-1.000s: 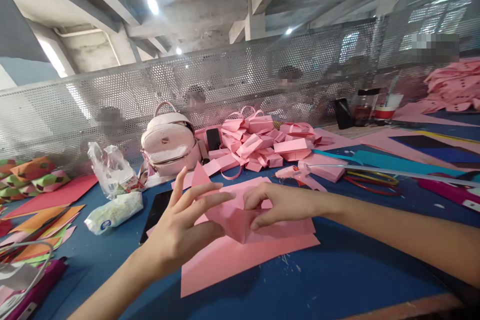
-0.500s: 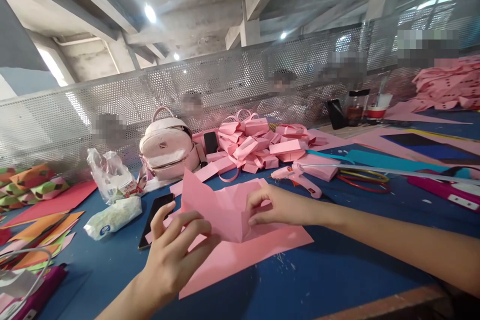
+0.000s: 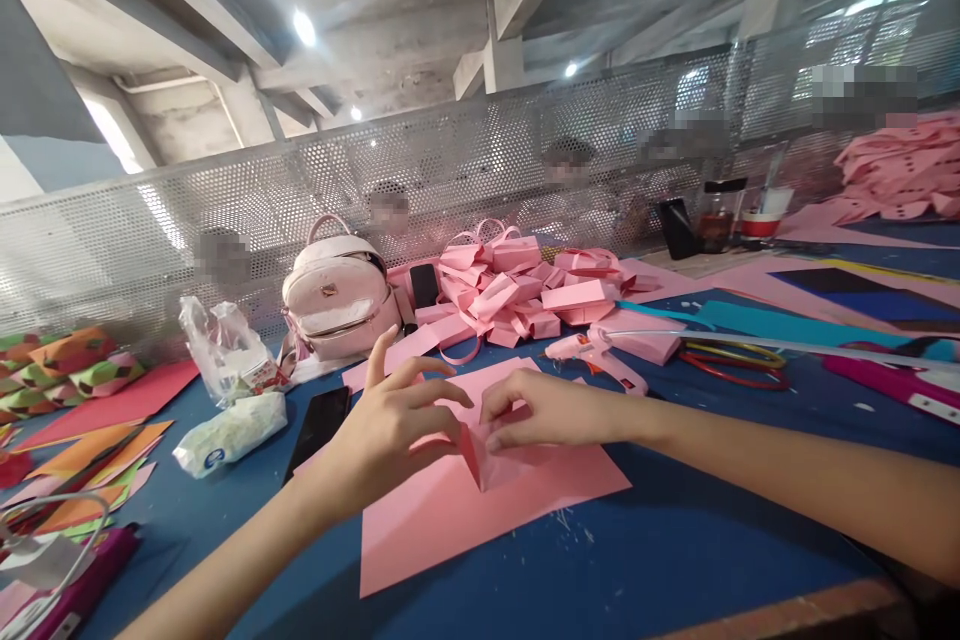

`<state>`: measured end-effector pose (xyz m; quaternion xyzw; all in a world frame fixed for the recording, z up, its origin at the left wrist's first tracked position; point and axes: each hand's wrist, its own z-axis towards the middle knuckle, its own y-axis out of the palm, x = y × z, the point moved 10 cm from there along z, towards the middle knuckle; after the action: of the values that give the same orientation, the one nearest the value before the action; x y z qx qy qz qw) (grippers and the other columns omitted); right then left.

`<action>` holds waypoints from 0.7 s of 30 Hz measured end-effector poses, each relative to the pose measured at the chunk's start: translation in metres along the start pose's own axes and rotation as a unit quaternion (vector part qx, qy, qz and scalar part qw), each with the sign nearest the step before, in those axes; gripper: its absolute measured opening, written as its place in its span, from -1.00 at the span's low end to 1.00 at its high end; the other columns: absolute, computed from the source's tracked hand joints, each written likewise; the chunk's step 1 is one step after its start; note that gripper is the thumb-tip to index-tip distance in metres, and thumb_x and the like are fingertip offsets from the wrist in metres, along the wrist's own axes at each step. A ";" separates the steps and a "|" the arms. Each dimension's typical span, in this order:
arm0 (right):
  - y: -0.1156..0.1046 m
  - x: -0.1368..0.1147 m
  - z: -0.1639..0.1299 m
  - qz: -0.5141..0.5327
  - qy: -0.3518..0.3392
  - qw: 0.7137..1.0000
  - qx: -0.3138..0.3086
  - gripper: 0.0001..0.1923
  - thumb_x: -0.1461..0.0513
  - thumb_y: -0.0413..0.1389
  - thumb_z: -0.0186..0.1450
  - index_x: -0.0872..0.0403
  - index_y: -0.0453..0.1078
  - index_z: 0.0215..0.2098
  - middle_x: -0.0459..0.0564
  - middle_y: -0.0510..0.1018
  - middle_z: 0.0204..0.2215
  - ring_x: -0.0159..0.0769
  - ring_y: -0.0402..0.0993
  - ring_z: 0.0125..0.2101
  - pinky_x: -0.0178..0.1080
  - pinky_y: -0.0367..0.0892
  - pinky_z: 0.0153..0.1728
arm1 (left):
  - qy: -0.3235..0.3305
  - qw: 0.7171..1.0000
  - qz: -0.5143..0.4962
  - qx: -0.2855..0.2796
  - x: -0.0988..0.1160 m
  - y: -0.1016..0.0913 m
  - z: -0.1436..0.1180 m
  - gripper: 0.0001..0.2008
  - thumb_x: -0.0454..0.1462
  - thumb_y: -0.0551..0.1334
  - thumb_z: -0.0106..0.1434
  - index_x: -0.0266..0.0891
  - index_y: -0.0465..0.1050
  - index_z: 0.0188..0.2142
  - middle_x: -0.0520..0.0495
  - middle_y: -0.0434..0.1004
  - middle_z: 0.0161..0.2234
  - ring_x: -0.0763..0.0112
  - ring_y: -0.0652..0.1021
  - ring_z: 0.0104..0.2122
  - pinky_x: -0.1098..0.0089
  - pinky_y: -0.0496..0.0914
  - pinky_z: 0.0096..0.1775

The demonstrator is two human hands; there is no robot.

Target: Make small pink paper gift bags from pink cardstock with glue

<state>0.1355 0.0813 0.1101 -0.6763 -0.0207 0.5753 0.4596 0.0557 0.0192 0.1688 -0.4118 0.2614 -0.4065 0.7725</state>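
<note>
Both hands meet over the middle of the desk (image 3: 675, 560), pressing on a small folded pink piece (image 3: 491, 460) that lies on a larger pink sheet (image 3: 450, 520). My left hand (image 3: 390, 430) pins the piece from the left with its thumb and bent fingers, the index finger raised clear, while my right hand (image 3: 536, 410) pinches the fold from the right with fingertips down. Held from both sides like this, the crease probably stays sharp and the piece cannot slide on the smooth sheet underneath. A black phone (image 3: 319, 417) lies just left of the sheet, a pink glue gun (image 3: 596, 357) just beyond it, and a heap of finished pink paper bags (image 3: 525, 290) sits farther back beside a pink backpack (image 3: 337, 295).
</note>
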 end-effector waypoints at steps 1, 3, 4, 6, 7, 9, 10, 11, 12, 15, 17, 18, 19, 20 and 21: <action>0.000 0.000 0.001 -0.002 0.000 1.000 -0.002 -0.82 0.20 0.19 0.24 0.16 0.55 -0.42 -0.15 0.45 -0.54 -0.39 0.31 -0.48 -0.34 0.17 -0.44 | 0.002 1.000 -0.011 -0.015 -0.002 0.001 0.003 -0.87 -0.36 0.34 0.32 -0.11 0.53 -0.35 0.14 0.68 -0.14 0.26 0.51 0.06 -0.10 -0.46 0.33; 0.000 -0.001 0.003 -0.003 -0.002 1.000 -0.009 -0.82 0.21 0.19 0.24 0.16 0.53 -0.44 -0.17 0.40 -0.56 -0.42 0.27 -0.50 -0.35 0.14 -0.47 | 0.013 0.999 -0.028 -0.043 -0.004 0.003 0.009 -0.88 -0.35 0.35 0.32 -0.11 0.53 -0.35 0.17 0.69 -0.21 0.28 0.51 0.06 -0.09 -0.53 0.32; 0.000 -0.001 0.003 -0.002 -0.003 1.000 -0.013 -0.84 0.22 0.19 0.24 0.16 0.53 -0.43 -0.18 0.39 -0.55 -0.43 0.27 -0.50 -0.35 0.13 -0.47 | 0.024 0.998 -0.037 -0.055 -0.003 0.005 0.011 -0.89 -0.34 0.35 0.32 -0.11 0.53 -0.35 0.18 0.70 -0.24 0.30 0.51 0.06 -0.08 -0.55 0.32; 0.001 0.000 0.004 0.000 -0.004 1.000 -0.021 -0.86 0.25 0.18 0.24 0.16 0.55 -0.41 -0.18 0.40 -0.54 -0.43 0.27 -0.50 -0.36 0.13 -0.47 | 0.039 0.995 -0.056 -0.077 -0.003 0.007 0.015 -0.90 -0.33 0.35 0.32 -0.10 0.53 -0.34 0.19 0.70 -0.27 0.33 0.52 0.05 -0.05 -0.58 0.31; 0.001 0.000 0.005 0.001 -0.003 1.000 -0.023 -0.86 0.25 0.18 0.24 0.16 0.56 -0.39 -0.18 0.41 -0.54 -0.44 0.27 -0.50 -0.36 0.13 -0.48 | 0.042 0.993 -0.065 -0.084 -0.003 0.008 0.017 -0.89 -0.34 0.36 0.32 -0.10 0.53 -0.34 0.20 0.70 -0.29 0.34 0.52 0.04 -0.04 -0.59 0.32; 0.002 0.001 0.006 0.002 -0.004 1.000 -0.025 -0.85 0.24 0.19 0.25 0.15 0.58 -0.35 -0.16 0.45 -0.53 -0.43 0.29 -0.50 -0.35 0.13 -0.48 | 0.043 0.991 -0.078 -0.099 -0.005 0.010 0.019 -0.87 -0.36 0.36 0.31 -0.10 0.53 -0.34 0.21 0.69 -0.33 0.37 0.52 0.03 -0.01 -0.59 0.32; 0.001 0.001 0.006 0.003 -0.005 1.000 -0.023 -0.85 0.24 0.19 0.25 0.15 0.59 -0.33 -0.15 0.48 -0.52 -0.41 0.31 -0.49 -0.35 0.15 -0.47 | 0.043 0.990 -0.080 -0.105 -0.006 0.011 0.020 -0.87 -0.38 0.35 0.30 -0.10 0.53 -0.35 0.21 0.68 -0.36 0.38 0.52 0.03 -0.01 -0.59 0.32; 0.001 0.001 0.006 0.004 -0.006 1.000 -0.021 -0.85 0.24 0.20 0.25 0.15 0.60 -0.32 -0.13 0.52 -0.49 -0.39 0.35 -0.46 -0.34 0.17 -0.44 | 0.043 0.990 -0.080 -0.109 -0.007 0.011 0.021 -0.86 -0.38 0.35 0.31 -0.10 0.53 -0.34 0.20 0.67 -0.37 0.38 0.52 0.02 -0.01 -0.58 0.32; 0.000 0.000 0.007 0.006 -0.009 1.000 -0.019 -0.85 0.24 0.20 0.24 0.15 0.61 -0.31 -0.11 0.55 -0.46 -0.37 0.38 -0.43 -0.34 0.19 -0.41 | 0.043 0.990 -0.077 -0.109 -0.008 0.011 0.022 -0.87 -0.38 0.35 0.31 -0.11 0.53 -0.34 0.18 0.66 -0.37 0.38 0.52 0.02 -0.01 -0.58 0.32; -0.001 -0.002 0.007 0.014 -0.014 1.000 -0.011 -0.83 0.21 0.22 0.24 0.14 0.62 -0.28 -0.06 0.61 -0.39 -0.31 0.44 -0.36 -0.32 0.24 -0.33 | 0.032 0.992 -0.072 -0.101 -0.011 0.008 0.025 -0.91 -0.36 0.36 0.30 -0.14 0.53 -0.32 0.11 0.63 -0.30 0.39 0.54 -0.02 -0.03 -0.54 0.33; -0.002 -0.001 0.007 0.014 -0.002 1.000 -0.007 -0.78 0.14 0.27 0.22 0.13 0.62 -0.29 -0.07 0.58 -0.43 -0.32 0.42 -0.39 -0.33 0.23 -0.37 | 0.024 0.992 -0.074 -0.100 -0.012 0.007 0.028 -0.92 -0.35 0.38 0.28 -0.16 0.52 -0.30 0.08 0.62 -0.26 0.41 0.55 -0.07 -0.04 -0.52 0.33; -0.001 0.001 0.007 0.012 0.008 1.000 -0.010 -0.75 0.09 0.29 0.20 0.12 0.63 -0.30 -0.10 0.55 -0.48 -0.34 0.38 -0.44 -0.33 0.20 -0.41 | 0.023 0.992 -0.076 -0.101 -0.012 0.007 0.030 -0.92 -0.34 0.38 0.28 -0.16 0.52 -0.30 0.07 0.61 -0.25 0.41 0.55 -0.08 -0.05 -0.51 0.33; 0.000 0.003 0.006 0.009 0.018 1.000 -0.018 -0.71 0.05 0.32 0.17 0.12 0.63 -0.32 -0.12 0.50 -0.53 -0.37 0.33 -0.48 -0.34 0.16 -0.46 | 0.023 0.992 -0.077 -0.101 -0.011 0.006 0.031 -0.92 -0.35 0.37 0.29 -0.16 0.52 -0.29 0.06 0.61 -0.26 0.41 0.56 -0.09 -0.05 -0.50 0.33; 0.001 0.005 0.006 0.008 0.028 0.999 -0.028 -0.67 0.01 0.34 0.14 0.11 0.63 -0.33 -0.14 0.46 -0.57 -0.39 0.28 -0.51 -0.34 0.12 -0.49 | 0.025 0.992 -0.078 -0.099 -0.010 0.006 0.032 -0.92 -0.35 0.37 0.29 -0.16 0.51 -0.29 0.06 0.61 -0.26 0.41 0.56 -0.10 -0.05 -0.48 0.33; 0.002 0.007 0.007 0.009 0.034 0.999 -0.040 -0.64 -0.03 0.36 0.11 0.11 0.63 -0.35 -0.16 0.42 -0.59 -0.41 0.24 -0.53 -0.33 0.08 -0.51 | 0.029 0.992 -0.079 -0.097 -0.009 0.006 0.034 -0.92 -0.36 0.37 0.29 -0.17 0.51 -0.30 0.06 0.61 -0.27 0.41 0.56 -0.11 -0.05 -0.47 0.34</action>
<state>0.1318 0.0881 0.1038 -0.7137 -0.0219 0.5545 0.4274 0.0783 0.0429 0.1821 -0.4925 0.2883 -0.4506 0.6865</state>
